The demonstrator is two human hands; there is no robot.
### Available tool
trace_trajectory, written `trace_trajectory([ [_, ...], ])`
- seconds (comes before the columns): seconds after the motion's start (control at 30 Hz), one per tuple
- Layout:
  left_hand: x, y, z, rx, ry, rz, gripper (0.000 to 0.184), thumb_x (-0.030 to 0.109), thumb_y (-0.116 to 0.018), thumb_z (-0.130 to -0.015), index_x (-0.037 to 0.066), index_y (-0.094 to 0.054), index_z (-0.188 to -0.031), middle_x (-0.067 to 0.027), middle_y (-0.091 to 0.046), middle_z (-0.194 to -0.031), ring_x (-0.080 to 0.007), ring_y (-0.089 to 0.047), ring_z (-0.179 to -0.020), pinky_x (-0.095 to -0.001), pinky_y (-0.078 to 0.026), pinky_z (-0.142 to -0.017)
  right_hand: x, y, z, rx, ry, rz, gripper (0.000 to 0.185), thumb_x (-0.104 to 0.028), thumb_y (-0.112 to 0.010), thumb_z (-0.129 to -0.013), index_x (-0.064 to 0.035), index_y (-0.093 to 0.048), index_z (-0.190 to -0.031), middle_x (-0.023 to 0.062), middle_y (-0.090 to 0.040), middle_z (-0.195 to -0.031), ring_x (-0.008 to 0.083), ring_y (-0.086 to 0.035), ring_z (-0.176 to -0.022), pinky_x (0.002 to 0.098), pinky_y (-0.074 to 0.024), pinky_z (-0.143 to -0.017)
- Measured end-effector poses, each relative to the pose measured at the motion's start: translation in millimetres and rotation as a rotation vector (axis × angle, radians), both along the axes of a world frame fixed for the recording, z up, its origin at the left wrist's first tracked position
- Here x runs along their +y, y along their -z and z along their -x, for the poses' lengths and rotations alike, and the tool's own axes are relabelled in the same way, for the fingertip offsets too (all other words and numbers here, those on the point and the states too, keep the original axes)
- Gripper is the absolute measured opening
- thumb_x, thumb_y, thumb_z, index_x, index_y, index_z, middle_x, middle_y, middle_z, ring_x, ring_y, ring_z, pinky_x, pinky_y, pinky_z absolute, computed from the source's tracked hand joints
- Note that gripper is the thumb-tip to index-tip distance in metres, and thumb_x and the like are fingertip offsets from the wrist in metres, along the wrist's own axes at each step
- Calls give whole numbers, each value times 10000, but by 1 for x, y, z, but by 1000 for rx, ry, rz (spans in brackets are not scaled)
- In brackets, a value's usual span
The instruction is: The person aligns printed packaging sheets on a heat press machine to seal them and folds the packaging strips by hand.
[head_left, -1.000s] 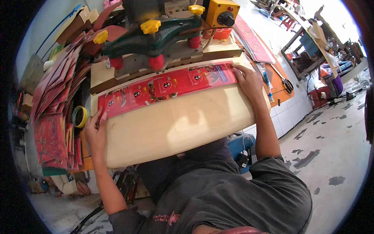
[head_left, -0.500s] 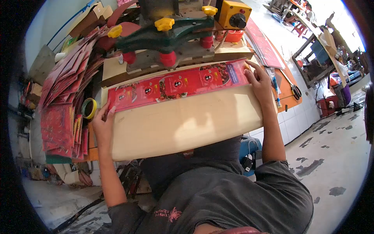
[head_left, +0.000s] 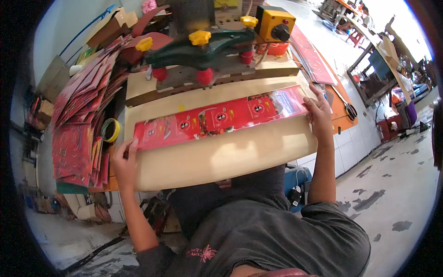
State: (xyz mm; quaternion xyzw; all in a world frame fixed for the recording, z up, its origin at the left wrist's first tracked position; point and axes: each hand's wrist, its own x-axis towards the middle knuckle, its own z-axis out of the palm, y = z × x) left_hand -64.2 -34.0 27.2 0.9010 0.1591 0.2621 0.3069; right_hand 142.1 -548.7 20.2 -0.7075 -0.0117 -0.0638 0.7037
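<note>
A long red printed plastic strip lies slightly tilted over a pale wooden board. My left hand pinches its left end between thumb and fingers. At the strip's right end, my right hand grips the corner near the blue-and-white printed part. Just beyond the strip stands a press with a dark green arm, yellow knobs and red round feet, above a metal plate. Bare board shows between the strip and the press.
Piles of red printed sheets and a yellow tape roll are at the left. A yellow control box stands behind. Scissors and more red sheets lie on the orange table at the right.
Both hands have drawn the red strip away from the press, toward my body, so a band of bare board now shows behind it. The view has also shifted a little.
</note>
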Motion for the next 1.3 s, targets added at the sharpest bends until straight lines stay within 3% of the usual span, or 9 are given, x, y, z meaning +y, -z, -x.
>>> trace_trajectory([
  [0.1,-5,-8,32,97,-6,11,327,278,-668,-1018,-37,-747,-1049,-113,-737,-915,-158,-661,-841,-325,-516,-788,-14,0,15,96,-48,-162,673,-204,-718,-984,58,-403,-1518,-4,-665,-841,35,-611,-609,160,-403,-466],
  [0.2,-3,-9,56,159,-13,-51,319,263,-668,-1020,-47,-746,-1010,-106,-735,-834,-160,-660,-768,-326,-522,-736,-14,-9,27,95,-171,49,712,-271,-731,-965,66,-414,-1506,79,-714,-926,111,-698,-615,181,-400,-432],
  [0.37,-10,-24,60,118,-183,37,304,236,-680,-1016,-59,-741,-982,-121,-731,-835,-156,-672,-812,-317,-523,-740,5,-15,38,54,-209,-138,628,-186,-719,-954,95,-450,-1447,90,-721,-913,130,-683,-574,193,-435,-428],
  [0.43,-27,-30,51,-31,-34,121,262,203,-693,-998,-56,-739,-1001,-132,-730,-872,-171,-674,-827,-320,-524,-766,21,-18,43,23,-253,-250,574,-156,-709,-948,93,-481,-1412,105,-721,-907,144,-683,-565,205,-450,-428],
  [0.6,-103,-57,11,-85,308,-93,235,109,-774,-886,11,-745,-1098,-121,-626,-970,-272,-639,-913,-346,-516,-816,61,-38,66,13,-415,-331,428,-125,-647,-972,119,-540,-1307,173,-713,-895,218,-695,-573,259,-523,-443],
  [0.7,-133,-60,-6,-134,371,-79,317,112,-799,-860,23,-730,-1156,-140,-630,-1016,-306,-638,-930,-364,-515,-852,75,-42,78,19,-488,-303,373,-106,-642,-980,121,-569,-1266,173,-713,-886,216,-696,-577,278,-546,-467],
  [0.9,-159,-70,-36,-103,498,45,314,99,-766,-887,25,-718,-1188,-111,-670,-960,-213,-665,-887,-332,-533,-844,96,-44,99,33,-608,-205,303,-61,-650,-998,114,-608,-1241,142,-707,-835,192,-701,-615,284,-572,-541],
  [1.0,-164,-81,-52,-182,523,46,163,76,-735,-911,21,-731,-1065,-89,-661,-834,-195,-653,-765,-319,-519,-747,101,-45,104,14,-650,-181,289,-61,-652,-1002,104,-623,-1238,131,-712,-833,182,-708,-631,279,-573,-555],
  [1.3,-158,-92,-71,-306,550,-123,73,74,-729,-899,19,-725,-946,-80,-660,-825,-208,-638,-729,-335,-492,-729,102,-52,104,-64,-701,-100,272,-75,-670,-1000,82,-656,-1221,110,-740,-843,151,-717,-644,275,-578,-567],
])
